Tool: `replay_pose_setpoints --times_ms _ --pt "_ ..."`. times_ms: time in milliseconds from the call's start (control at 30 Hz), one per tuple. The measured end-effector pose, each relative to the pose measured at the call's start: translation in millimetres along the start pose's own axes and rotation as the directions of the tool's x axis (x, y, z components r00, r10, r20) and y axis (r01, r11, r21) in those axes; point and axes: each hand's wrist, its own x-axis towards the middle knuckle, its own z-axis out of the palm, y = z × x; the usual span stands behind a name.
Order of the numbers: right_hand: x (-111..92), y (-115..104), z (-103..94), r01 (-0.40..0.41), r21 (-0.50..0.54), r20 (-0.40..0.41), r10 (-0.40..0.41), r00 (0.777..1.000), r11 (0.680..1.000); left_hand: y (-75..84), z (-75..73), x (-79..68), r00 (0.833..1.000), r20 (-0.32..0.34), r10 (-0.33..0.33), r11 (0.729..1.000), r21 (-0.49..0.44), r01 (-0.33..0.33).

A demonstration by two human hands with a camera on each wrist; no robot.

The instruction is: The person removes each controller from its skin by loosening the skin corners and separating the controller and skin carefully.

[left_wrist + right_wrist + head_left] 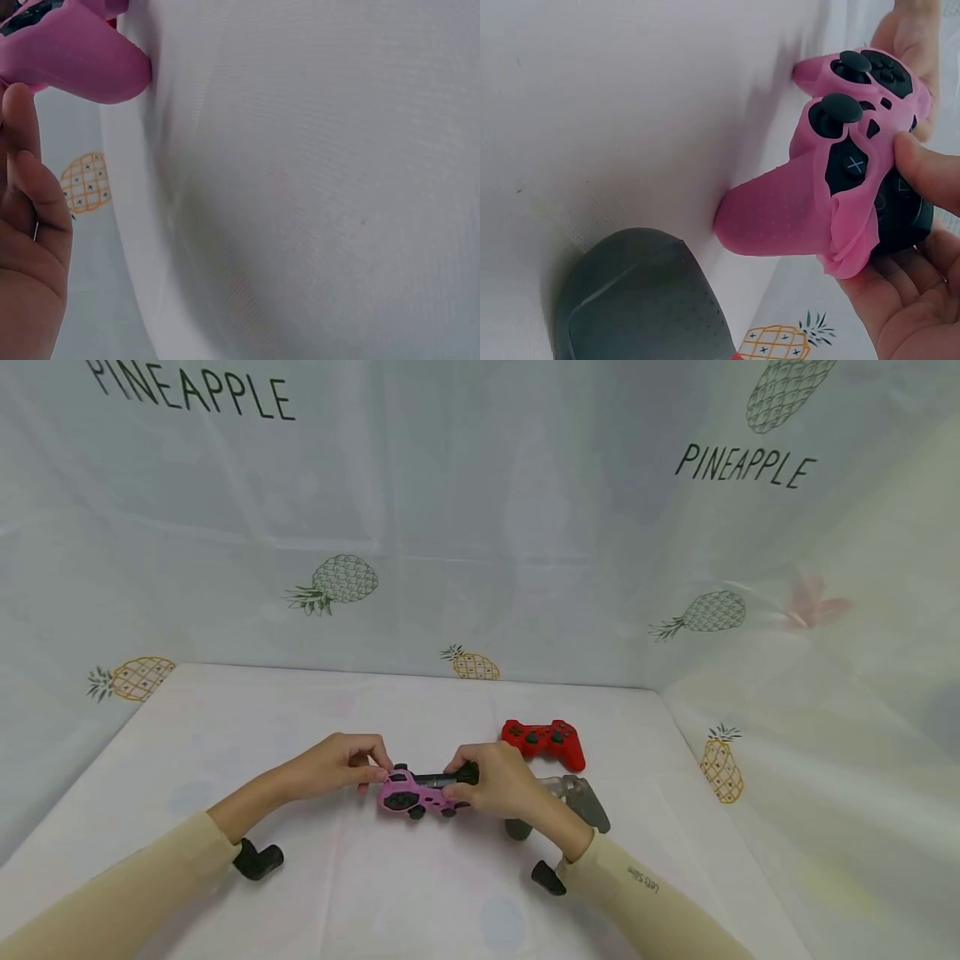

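Pink silicone skin (pixel 780 202) partly covers a black gamepad (pixel 906 219) between the hands, above the counter (pixel 412 885), with a red gamepad (pixel 542 744) at two o'clock. The left hand (pixel 347 766) pinches its nine-o'clock end; the right hand's (pixel 504 777) fingers grip the bared three-o'clock end. Best brace the left end and work the bunched rim (pixel 855 232) gently — little by little — lest it tear.

two hands (pixel 341 768) (pixel 501 781), three gamepad-shaped things (pixel 401 797) (pixel 551 739) (pixel 588 806), six pineapple prints (pixel 345 579)
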Motion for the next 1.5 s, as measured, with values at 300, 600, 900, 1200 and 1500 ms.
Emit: replay_pose_setpoints --times_ms 300,600,900,1200,1500 --pt "2 -1 0.0 -0.014 -0.004 0.01 0.014 1.0 1.0 3.1 -0.7 -1.4 1.0 0.006 -0.008 0.999 -0.044 0.008" --pt "0 1 0.0 -0.022 0.003 0.009 0.022 1.0 1.0 4.3 0.3 -0.3 1.0 -0.007 0.002 1.0 -0.027 -0.003" --pt "0 3 0.4 -0.034 0.016 0.006 0.034 0.999 0.999 9.2 -3.8 0.7 1.0 -0.02 0.018 0.997 0.076 -0.016" --pt "2 2 0.1 -0.027 0.012 0.006 0.027 1.0 1.0 25.0 -12.7 2.5 0.999 -0.024 0.034 0.989 0.146 -0.03" --pt "3 3 -0.1 -0.025 0.012 0.009 0.025 1.0 1.0 42.1 -17.3 14.7 0.995 0.012 0.097 0.959 0.267 -0.097"
